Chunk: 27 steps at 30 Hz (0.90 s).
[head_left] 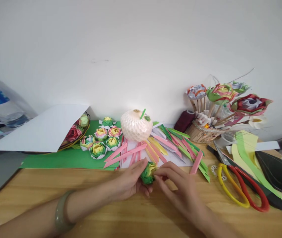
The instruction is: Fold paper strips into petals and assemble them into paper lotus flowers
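Observation:
Cradled in my left hand (134, 180) is a small folded paper flower (148, 173) with green outer petals and a yellow centre. The fingers and thumb of that hand close around its left side, above the wooden table. My right hand (177, 185) touches the flower's right edge, its thumb and index finger pinched at the petals. Just beyond the hands lie folded pink paper strips (128, 154) and yellow strips (155, 150). Several finished paper flowers (98, 150) in green, white, pink and yellow sit on a green sheet (44, 161) to the left.
A white textured round ornament (136, 127) stands by the wall. At right are scissors (243, 188) with red and yellow handles, a black phone-like object (278, 172), and a basket (201, 132) of stemmed paper flowers. A white sheet (46, 127) and a water bottle (0, 102) are at left.

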### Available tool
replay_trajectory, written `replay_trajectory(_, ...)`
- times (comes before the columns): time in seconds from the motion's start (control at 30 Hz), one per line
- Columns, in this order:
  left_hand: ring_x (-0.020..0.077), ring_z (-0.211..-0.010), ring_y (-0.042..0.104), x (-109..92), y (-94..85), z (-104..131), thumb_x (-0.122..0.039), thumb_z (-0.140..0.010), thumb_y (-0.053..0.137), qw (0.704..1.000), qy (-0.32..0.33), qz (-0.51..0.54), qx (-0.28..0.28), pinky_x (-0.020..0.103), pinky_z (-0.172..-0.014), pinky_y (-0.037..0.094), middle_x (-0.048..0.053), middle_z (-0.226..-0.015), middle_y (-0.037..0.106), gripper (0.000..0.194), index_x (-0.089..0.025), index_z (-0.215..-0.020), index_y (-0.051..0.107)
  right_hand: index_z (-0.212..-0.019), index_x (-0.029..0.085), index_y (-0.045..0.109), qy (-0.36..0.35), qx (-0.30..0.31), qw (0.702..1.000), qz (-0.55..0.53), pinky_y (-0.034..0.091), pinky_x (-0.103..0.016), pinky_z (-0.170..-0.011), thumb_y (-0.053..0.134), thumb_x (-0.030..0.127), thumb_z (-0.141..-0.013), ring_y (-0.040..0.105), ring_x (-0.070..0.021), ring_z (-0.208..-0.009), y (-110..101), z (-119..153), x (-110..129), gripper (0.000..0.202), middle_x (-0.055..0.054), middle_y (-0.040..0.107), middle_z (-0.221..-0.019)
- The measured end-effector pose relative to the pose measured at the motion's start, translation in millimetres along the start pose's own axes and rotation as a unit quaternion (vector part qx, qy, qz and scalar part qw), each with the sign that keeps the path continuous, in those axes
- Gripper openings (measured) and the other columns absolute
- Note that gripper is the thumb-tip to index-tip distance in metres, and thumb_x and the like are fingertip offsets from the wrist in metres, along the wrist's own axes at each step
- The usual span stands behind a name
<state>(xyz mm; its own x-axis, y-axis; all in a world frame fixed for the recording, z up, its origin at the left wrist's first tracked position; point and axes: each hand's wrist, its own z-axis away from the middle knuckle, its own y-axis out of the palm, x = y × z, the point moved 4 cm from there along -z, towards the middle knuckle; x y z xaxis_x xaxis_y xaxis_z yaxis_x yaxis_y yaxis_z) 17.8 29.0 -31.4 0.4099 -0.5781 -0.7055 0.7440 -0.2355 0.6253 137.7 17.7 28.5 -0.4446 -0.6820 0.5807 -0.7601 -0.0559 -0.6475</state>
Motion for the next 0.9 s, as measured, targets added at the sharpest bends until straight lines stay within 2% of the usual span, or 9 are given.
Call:
replay_trajectory(0.13,0.0089,-0.044,0.056,-0.9,-2.3,0.1,-0.057,-0.074,0.054,1.0,0.006,0.013,0.004,0.016,-0.036,0.041,-0.002,-0.056,0.055,0.043,-0.014,-0.079,0.052,-0.073,0.018,0.063,0.156,0.059,0.97,-0.175,0.048,-0.024,-0.063,0.051,0.024,-0.087,0.06,-0.0138,-0.068,0.9,-8.0,-10.5,0.02,-0.001,0.064,-0.07)
replay_trajectory(0.23,0.0091,-0.044,0.055,-0.5,-2.5,-0.6,-0.058,-0.074,0.053,1.0,0.008,0.009,0.013,0.017,-0.036,0.041,-0.002,-0.057,0.056,0.044,-0.015,-0.079,0.051,-0.073,0.018,0.066,0.186,0.088,0.943,-0.263,0.049,-0.023,-0.065,0.054,0.03,-0.085,0.062,-0.0138,-0.068,2.7,-10.3,-11.9,0.02,0.0,0.066,-0.069)
replay_trajectory(0.33,0.0088,-0.042,0.054,-0.9,-1.5,-0.8,-0.061,-0.069,0.056,1.0,0.002,-0.001,0.006,0.017,-0.035,0.04,-0.003,-0.056,0.055,0.047,-0.015,-0.078,0.05,-0.068,0.019,0.068,0.187,0.106,0.929,-0.3,0.049,-0.023,-0.066,0.054,0.033,-0.086,0.062,-0.0133,-0.066,4.5,-11.7,-10.4,0.026,0.0,0.066,-0.067)
replay_trajectory(0.57,0.0078,-0.042,0.053,-3.0,1.5,0.3,-0.062,-0.07,0.055,1.0,-0.001,-0.012,0.007,0.017,-0.037,0.039,-0.002,-0.055,0.054,0.048,-0.015,-0.076,0.05,-0.071,0.02,0.07,0.179,0.095,0.937,-0.283,0.05,-0.023,-0.065,0.058,0.034,-0.083,0.063,-0.0136,-0.065,3.7,-13.2,-11.4,0.022,0.0,0.068,-0.067)
replay_trajectory(0.73,0.0081,-0.043,0.053,-2.5,0.6,-0.3,-0.062,-0.071,0.053,1.0,0.001,-0.013,0.011,0.017,-0.037,0.039,-0.002,-0.055,0.054,0.047,-0.015,-0.075,0.051,-0.071,0.019,0.066,0.151,0.086,0.96,-0.221,0.049,-0.024,-0.064,0.054,0.034,-0.086,0.062,-0.0142,-0.065,3.4,-12.1,-9.5,0.025,-0.001,0.067,-0.067)
replay_trajectory(0.9,0.008,-0.044,0.053,-2.2,0.2,-0.2,-0.061,-0.072,0.052,1.0,-0.006,-0.011,0.008,0.017,-0.038,0.039,-0.002,-0.056,0.054,0.047,-0.014,-0.076,0.051,-0.071,0.018,0.06,0.122,0.063,0.982,-0.126,0.046,-0.024,-0.061,0.05,0.025,-0.088,0.058,-0.014,-0.066,4.5,-7.4,-6.4,0.021,-0.001,0.063,-0.067)
